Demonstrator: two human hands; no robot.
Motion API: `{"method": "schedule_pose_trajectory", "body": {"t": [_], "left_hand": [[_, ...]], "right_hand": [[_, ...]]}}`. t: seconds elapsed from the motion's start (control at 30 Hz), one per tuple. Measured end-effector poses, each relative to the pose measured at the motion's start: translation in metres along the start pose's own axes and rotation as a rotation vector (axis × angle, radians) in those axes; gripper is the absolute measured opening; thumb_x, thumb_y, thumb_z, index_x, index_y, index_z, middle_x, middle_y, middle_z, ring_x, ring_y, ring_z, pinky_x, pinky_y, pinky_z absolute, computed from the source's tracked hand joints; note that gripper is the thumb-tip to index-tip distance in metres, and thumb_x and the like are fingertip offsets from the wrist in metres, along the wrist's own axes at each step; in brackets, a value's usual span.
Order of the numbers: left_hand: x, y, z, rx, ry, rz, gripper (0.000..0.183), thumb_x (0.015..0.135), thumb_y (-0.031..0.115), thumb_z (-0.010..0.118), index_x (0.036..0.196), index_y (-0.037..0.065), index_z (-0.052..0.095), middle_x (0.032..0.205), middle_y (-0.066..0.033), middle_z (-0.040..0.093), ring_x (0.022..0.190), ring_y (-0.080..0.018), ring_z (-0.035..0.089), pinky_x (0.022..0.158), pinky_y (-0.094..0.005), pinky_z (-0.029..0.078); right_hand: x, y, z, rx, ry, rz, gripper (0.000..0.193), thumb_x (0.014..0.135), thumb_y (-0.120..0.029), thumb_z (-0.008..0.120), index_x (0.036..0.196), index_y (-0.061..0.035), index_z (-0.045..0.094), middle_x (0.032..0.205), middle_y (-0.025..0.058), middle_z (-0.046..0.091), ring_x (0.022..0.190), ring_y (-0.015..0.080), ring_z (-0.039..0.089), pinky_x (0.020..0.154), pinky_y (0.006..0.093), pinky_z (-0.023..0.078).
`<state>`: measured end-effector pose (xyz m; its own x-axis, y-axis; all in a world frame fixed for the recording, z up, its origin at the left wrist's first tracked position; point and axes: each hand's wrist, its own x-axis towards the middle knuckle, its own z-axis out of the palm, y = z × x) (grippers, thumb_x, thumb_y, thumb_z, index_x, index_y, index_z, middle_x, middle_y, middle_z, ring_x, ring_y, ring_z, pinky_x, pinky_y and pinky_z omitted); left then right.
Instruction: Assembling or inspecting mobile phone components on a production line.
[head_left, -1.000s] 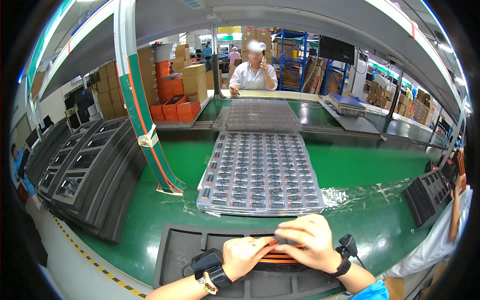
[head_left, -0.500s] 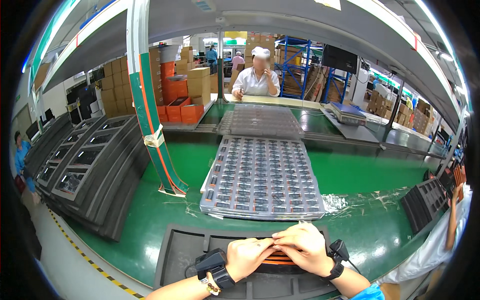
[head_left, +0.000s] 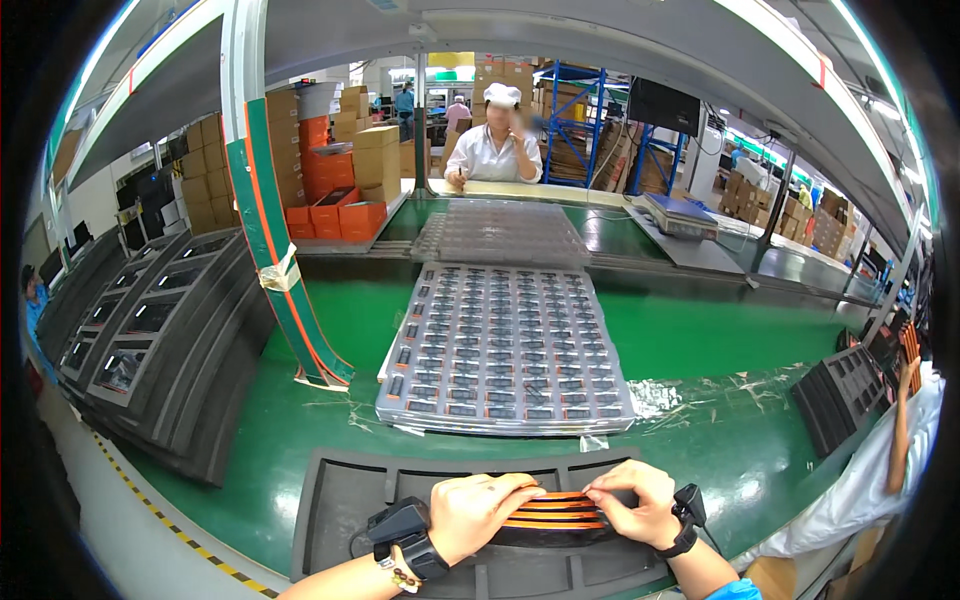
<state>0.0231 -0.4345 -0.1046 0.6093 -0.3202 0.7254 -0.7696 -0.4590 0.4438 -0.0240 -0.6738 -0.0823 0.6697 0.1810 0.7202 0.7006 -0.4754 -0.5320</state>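
Observation:
In the black foam tray [head_left: 335, 515] at the front lies a row of black pieces with orange edges [head_left: 555, 514], side by side. My left hand [head_left: 472, 515] is closed at their left end, its thumb and fingers pressed together on the far piece. At the right end, my right hand [head_left: 638, 503] pinches with thumb and forefinger at the orange edge. Both wrists carry black strapped devices. Just beyond the foam tray stands a stack of clear plastic trays [head_left: 507, 350] filled with rows of small black-and-orange parts.
Stacked black foam trays [head_left: 170, 340] stand on the left, behind a green post [head_left: 275, 240]. An empty-looking clear tray [head_left: 500, 235] lies farther back. Across the bench sits a person in white [head_left: 495, 150]. At right are more foam pieces [head_left: 840, 395] and another person's arm [head_left: 897, 440].
My hands have moved apart from the middle to the two ends of the orange-edged pieces, uncovering them. The whole view has shifted slightly.

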Motion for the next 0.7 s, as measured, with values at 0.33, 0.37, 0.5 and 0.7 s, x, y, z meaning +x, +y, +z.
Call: {"method": "schedule_pose_trajectory", "body": {"t": [0.33,0.37,0.5,0.7], "left_hand": [[0.0031,0.0032,-0.0042,-0.019,-0.031,-0.018,0.014,0.083,0.027,0.077,0.091,0.016,0.076,0.065,-0.0007,0.067,0.053,-0.0155,0.064,0.050,-0.0278,0.049],[0.0041,0.0041,-0.0050,-0.027,-0.030,-0.012,0.014,0.083,0.026,0.077,0.091,0.015,0.075,0.065,-0.0009,0.067,0.053,-0.0157,0.064,0.050,-0.0279,0.049],[0.0037,0.0046,-0.0057,-0.025,-0.036,-0.006,0.014,0.083,0.026,0.077,0.091,0.015,0.075,0.065,-0.0012,0.067,0.053,-0.0158,0.064,0.050,-0.0278,0.049],[0.0011,0.0020,-0.0051,-0.017,-0.026,-0.001,0.014,0.083,0.025,0.077,0.091,0.015,0.075,0.066,-0.0011,0.067,0.054,-0.0153,0.064,0.050,-0.0275,0.049]], "right_hand": [[-0.0054,0.0012,0.0029,-0.095,-0.166,-0.157,0.018,0.072,0.005,0.079,0.085,-0.0041,0.072,0.081,0.0082,0.075,0.073,0.0211,0.072,0.067,0.0307,0.057],[-0.0054,0.0008,0.0033,-0.094,-0.166,-0.156,0.018,0.072,0.005,0.079,0.085,-0.0041,0.072,0.081,0.0082,0.075,0.073,0.0211,0.072,0.067,0.0307,0.057],[-0.0066,0.0027,0.0016,-0.033,-0.048,-0.078,0.017,0.072,0.006,0.079,0.085,-0.0043,0.072,0.082,0.0081,0.075,0.074,0.0209,0.073,0.068,0.0307,0.057],[-0.0024,-0.0015,0.0022,-0.062,-0.073,-0.102,0.016,0.072,0.005,0.079,0.084,-0.0047,0.072,0.082,0.0081,0.075,0.074,0.0211,0.073,0.067,0.0302,0.057]]}}
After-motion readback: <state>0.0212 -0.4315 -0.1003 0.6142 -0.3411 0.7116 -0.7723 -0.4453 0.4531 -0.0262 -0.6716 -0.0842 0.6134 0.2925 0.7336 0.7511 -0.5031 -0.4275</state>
